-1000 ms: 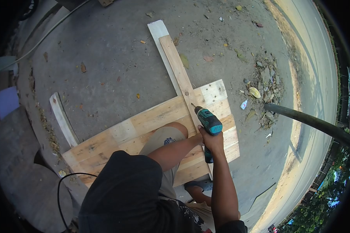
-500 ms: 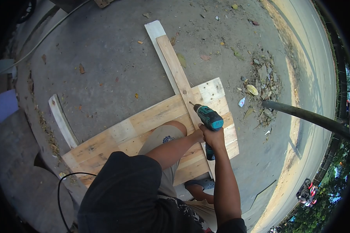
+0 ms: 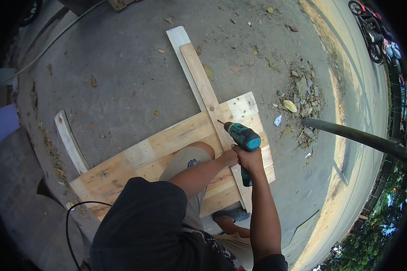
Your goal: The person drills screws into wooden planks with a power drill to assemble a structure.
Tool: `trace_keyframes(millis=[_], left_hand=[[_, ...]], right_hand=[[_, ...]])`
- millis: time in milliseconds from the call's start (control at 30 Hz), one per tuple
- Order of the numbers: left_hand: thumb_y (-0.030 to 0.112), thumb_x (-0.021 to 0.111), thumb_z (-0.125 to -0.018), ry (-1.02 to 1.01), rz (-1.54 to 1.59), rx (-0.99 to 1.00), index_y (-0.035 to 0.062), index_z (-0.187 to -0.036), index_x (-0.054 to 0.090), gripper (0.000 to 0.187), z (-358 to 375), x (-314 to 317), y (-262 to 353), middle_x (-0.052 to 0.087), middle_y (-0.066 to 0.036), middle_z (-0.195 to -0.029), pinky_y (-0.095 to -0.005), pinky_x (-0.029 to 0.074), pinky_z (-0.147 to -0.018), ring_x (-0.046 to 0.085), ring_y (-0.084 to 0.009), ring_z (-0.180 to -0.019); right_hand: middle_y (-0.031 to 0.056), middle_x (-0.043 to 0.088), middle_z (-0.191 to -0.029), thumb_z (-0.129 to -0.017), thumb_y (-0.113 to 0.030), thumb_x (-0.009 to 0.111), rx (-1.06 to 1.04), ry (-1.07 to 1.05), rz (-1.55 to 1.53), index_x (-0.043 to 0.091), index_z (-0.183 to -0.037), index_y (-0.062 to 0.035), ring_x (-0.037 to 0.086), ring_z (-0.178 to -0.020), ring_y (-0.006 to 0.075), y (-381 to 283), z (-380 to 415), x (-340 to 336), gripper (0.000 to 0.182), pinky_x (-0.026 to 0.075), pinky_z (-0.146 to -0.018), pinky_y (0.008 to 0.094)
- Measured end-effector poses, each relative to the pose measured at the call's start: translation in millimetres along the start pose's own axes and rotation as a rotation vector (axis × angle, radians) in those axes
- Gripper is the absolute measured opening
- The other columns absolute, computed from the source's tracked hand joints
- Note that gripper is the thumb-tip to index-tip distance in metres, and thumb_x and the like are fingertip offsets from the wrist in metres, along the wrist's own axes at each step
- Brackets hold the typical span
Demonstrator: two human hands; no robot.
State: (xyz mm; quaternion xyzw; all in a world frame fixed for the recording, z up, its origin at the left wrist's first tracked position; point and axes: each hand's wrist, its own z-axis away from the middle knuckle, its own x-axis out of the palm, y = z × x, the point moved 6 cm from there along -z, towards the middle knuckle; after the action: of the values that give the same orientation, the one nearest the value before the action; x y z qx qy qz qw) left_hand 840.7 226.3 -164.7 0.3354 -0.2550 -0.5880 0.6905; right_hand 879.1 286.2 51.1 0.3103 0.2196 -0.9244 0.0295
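Note:
My right hand (image 3: 250,159) is wrapped around the grip of a teal and black cordless drill (image 3: 243,137). The drill's thin bit (image 3: 220,122) points up and left, its tip close over a narrow wooden strip (image 3: 202,86). This strip lies across a panel of joined boards (image 3: 163,137) and reaches past its far edge. Just left of the drill grip, my left hand (image 3: 229,157) is low over the strip, its fingers hidden behind the right hand and drill. My knee rests over the panel.
A pale board (image 3: 178,38) lies beside the strip on the concrete. Another pale strip (image 3: 71,141) extends from the panel's left corner. At right are a rubble pile (image 3: 306,101), a dark pole (image 3: 352,132) and a road with motorbikes (image 3: 373,34). A black cable (image 3: 68,226) curves at lower left.
The view has shifted slightly, and motorbikes now show on the road at upper right. The drill has tilted a little, with its bit showing more plainly; both hands remain together beside it.

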Motion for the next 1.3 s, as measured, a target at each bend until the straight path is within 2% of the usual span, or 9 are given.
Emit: trace_keyframes(millis=[100,200,300,400,600,1000,1100,1200,1300], left_hand=[[0.029,0.067,-0.078,0.003,0.005,-0.005,0.0093,-0.115,0.067,0.041,0,-2,1,0.069,-0.018,-0.112,-0.0423,0.053,-0.089,0.066,-0.0327,-0.106],[0.029,0.067,-0.078,0.003,0.012,-0.009,0.0093,-0.115,0.067,0.042,0,-1,1,0.069,-0.018,-0.112,-0.0422,0.053,-0.089,0.066,-0.0327,-0.106],[0.028,0.067,-0.078,0.009,0.013,-0.011,0.0093,-0.115,0.067,0.042,0,-1,1,0.069,-0.018,-0.112,-0.0421,0.053,-0.089,0.066,-0.0326,-0.106],[0.028,0.067,-0.078,0.016,0.017,-0.015,0.0093,-0.115,0.067,0.042,0,-4,0,0.069,-0.018,-0.112,-0.042,0.053,-0.089,0.066,-0.0326,-0.106],[0.028,0.067,-0.077,0.02,0.029,-0.014,0.0094,-0.115,0.067,0.043,1,-8,4,0.069,-0.018,-0.112,-0.0419,0.053,-0.089,0.066,-0.0326,-0.106],[0.025,0.068,-0.075,0.021,0.062,-0.038,0.0102,-0.118,0.066,0.046,10,-16,6,0.069,-0.018,-0.113,-0.0407,0.053,-0.09,0.067,-0.0319,-0.106],[0.022,0.067,-0.075,0.009,0.159,-0.067,0.0115,-0.122,0.065,0.048,5,-11,-2,0.069,-0.018,-0.112,-0.04,0.053,-0.09,0.067,-0.0312,-0.105],[0.02,0.065,-0.075,-0.007,0.181,-0.073,0.0139,-0.126,0.062,0.051,10,-11,-3,0.07,-0.017,-0.11,-0.0397,0.053,-0.09,0.068,-0.0307,-0.104],[0.019,0.064,-0.075,0.056,0.096,-0.031,0.0157,-0.129,0.06,0.054,1,-13,-6,0.071,-0.017,-0.107,-0.0402,0.053,-0.088,0.068,-0.0312,-0.102]], right_hand=[[0.0202,0.072,-0.091,-0.075,-0.038,0.074,0.015,0.016,0.07,0.07,-0.103,-0.0011,0.071,-0.086,0.0318,3,-2,2,0.047,0.054,-0.077,0.0391],[0.0224,0.071,-0.102,-0.074,-0.039,0.074,0.041,0.002,0.113,0.069,-0.107,-0.0015,0.069,-0.098,0.0352,0,2,0,0.051,0.053,-0.084,0.0404],[0.0225,0.071,-0.101,-0.074,-0.04,0.074,0.041,0.001,0.146,0.069,-0.107,-0.0012,0.069,-0.097,0.0362,1,2,-1,0.051,0.053,-0.084,0.041],[0.011,0.066,-0.065,-0.079,-0.035,0.074,-0.078,0.079,0.15,0.069,-0.088,0.0002,0.065,-0.058,0.0194,4,-1,0,0.037,0.052,-0.06,0.0339],[0.0102,0.066,-0.065,-0.078,-0.035,0.075,-0.095,0.113,0.22,0.069,-0.087,-0.0003,0.065,-0.058,0.0193,-3,7,-5,0.036,0.052,-0.06,0.034],[0.0081,0.065,-0.065,-0.079,-0.03,0.075,-0.028,0.058,0.171,0.069,-0.089,-0.0004,0.062,-0.054,0.0155,-6,12,-8,0.032,0.05,-0.055,0.0325],[0.0207,0.072,-0.091,-0.073,-0.038,0.073,0.047,0.025,0.123,0.07,-0.101,-0.0004,0.071,-0.086,0.0334,-1,14,-7,0.047,0.054,-0.077,0.0402],[0.0063,0.063,-0.063,-0.08,-0.03,0.075,-0.063,0.072,0.141,0.068,-0.087,-0.0013,0.061,-0.053,0.0142,1,13,-7,0.03,0.049,-0.053,0.0314],[0.0059,0.063,-0.063,-0.08,-0.028,0.075,-0.061,0.061,0.071,0.068,-0.086,-0.0015,0.06,-0.052,0.0136,-1,16,-8,0.029,0.048,-0.052,0.0309]])
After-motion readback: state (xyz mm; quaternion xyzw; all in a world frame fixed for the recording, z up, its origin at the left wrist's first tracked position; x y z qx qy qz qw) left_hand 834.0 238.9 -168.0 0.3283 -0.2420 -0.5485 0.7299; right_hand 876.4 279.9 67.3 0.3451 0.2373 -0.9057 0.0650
